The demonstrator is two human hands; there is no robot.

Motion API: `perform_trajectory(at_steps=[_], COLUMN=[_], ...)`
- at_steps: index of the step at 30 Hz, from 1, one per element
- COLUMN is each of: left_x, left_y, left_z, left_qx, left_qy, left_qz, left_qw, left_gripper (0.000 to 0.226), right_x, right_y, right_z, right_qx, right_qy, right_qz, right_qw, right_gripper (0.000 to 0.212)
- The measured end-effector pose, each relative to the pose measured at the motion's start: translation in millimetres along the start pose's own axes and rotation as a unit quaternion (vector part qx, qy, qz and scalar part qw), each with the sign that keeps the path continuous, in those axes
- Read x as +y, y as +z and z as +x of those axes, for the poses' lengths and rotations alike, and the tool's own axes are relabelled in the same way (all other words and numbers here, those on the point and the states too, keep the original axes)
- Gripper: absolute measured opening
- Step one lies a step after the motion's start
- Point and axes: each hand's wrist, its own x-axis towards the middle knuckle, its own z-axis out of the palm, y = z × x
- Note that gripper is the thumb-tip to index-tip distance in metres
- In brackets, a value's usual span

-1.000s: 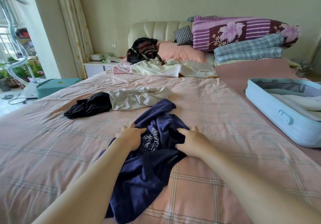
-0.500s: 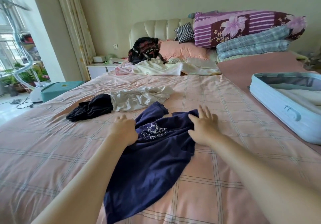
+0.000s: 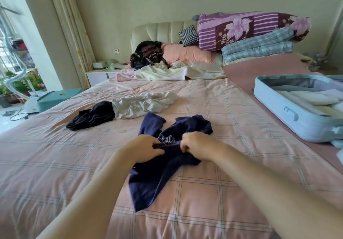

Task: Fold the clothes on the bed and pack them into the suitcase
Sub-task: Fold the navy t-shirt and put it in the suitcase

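Pinching the crumpled navy T-shirt (image 3: pixel 154 179), left hand (image 3: pixel 148 148) and right hand (image 3: pixel 196 146) clamp curled fingers on cloth; better spread it toward nine and three o'clock before folding.

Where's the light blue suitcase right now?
In the head view, the light blue suitcase lies open on the right, on the plain pink sheet, nearer than the folded plaid quilts and right of the navy T-shirt.

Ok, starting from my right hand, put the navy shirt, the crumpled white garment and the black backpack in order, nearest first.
1. The navy shirt, gripped in the right hand.
2. The white garment, mid-bed, ahead and left.
3. The black backpack, far off against the headboard.
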Motion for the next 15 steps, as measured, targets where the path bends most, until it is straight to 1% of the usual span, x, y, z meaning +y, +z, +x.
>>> perform_trajectory(at_steps=[3, 4, 5, 6, 7, 8, 9, 10, 11, 12, 13, 14, 15], left_x=[26.9, 34.2, 39.8, 45.2, 49.3, 52.7, 53.6, 53.3, 51.0, 48.3, 43.1, 36.7, 30.2], left_y=[0.0, 2.8, 6.0, 7.6, 8.4, 7.4, 6.3, 5.7, 5.5, 5.9, 9.0, 13.7, 19.3], left_z=[-7.5, -8.5, -8.4, -8.6, -8.1, -8.0, -6.7, -5.9, -4.7, -4.1, -1.6, 1.3, 4.9], left_qx=[-0.067, -0.080, -0.093, -0.104, -0.111, -0.116, -0.114, -0.110, -0.103, -0.094, -0.095, -0.092, -0.086], left_qy=[0.003, 0.016, 0.033, 0.051, 0.063, 0.077, 0.094, 0.111, 0.118, 0.117, 0.106, 0.097, 0.090], left_qz=[-0.005, -0.016, -0.032, -0.058, -0.091, -0.109, -0.098, -0.059, 0.010, 0.070, 0.117, 0.138, 0.131], left_qw=[0.998, 0.997, 0.995, 0.992, 0.988, 0.984, 0.984, 0.986, 0.988, 0.986, 0.983, 0.981, 0.984], left_gripper=[0.041, 0.046, 0.049, 0.046, 0.037, 0.025, 0.030, 0.047, 0.063, 0.076, 0.088, 0.096, 0.098], right_x=[54.1, 72.5, 85.1, 92.8, 94.3, 93.1, 88.1, 80.9, 67.1, 53.2, 40.5, 30.1, 21.5], right_y=[-15.4, -17.6, -18.1, -17.4, -16.0, -13.3, -10.7, -8.4, -11.0, -12.3, -10.8, -5.6, 1.0], right_z=[-26.3, -36.2, -45.9, -54.7, -60.9, -64.8, -65.5, -64.6, -64.4, -63.2, -62.7, -62.0, -61.2], right_qx=[0.023, 0.032, 0.033, 0.033, 0.039, 0.054, 0.088, 0.130, 0.172, 0.193, 0.175, 0.125, 0.057], right_qy=[0.088, 0.123, 0.155, 0.178, 0.193, 0.190, 0.174, 0.146, 0.112, 0.073, 0.033, 0.007, 0.005], right_qz=[-0.065, -0.095, -0.123, -0.142, -0.151, -0.152, -0.137, -0.098, -0.040, 0.022, 0.068, 0.085, 0.071], right_qw=[0.994, 0.987, 0.980, 0.973, 0.969, 0.969, 0.971, 0.976, 0.978, 0.978, 0.982, 0.988, 0.996], right_gripper=[0.012, 0.013, 0.021, 0.025, 0.019, 0.009, 0.018, 0.029, 0.036, 0.041, 0.049, 0.060, 0.071])
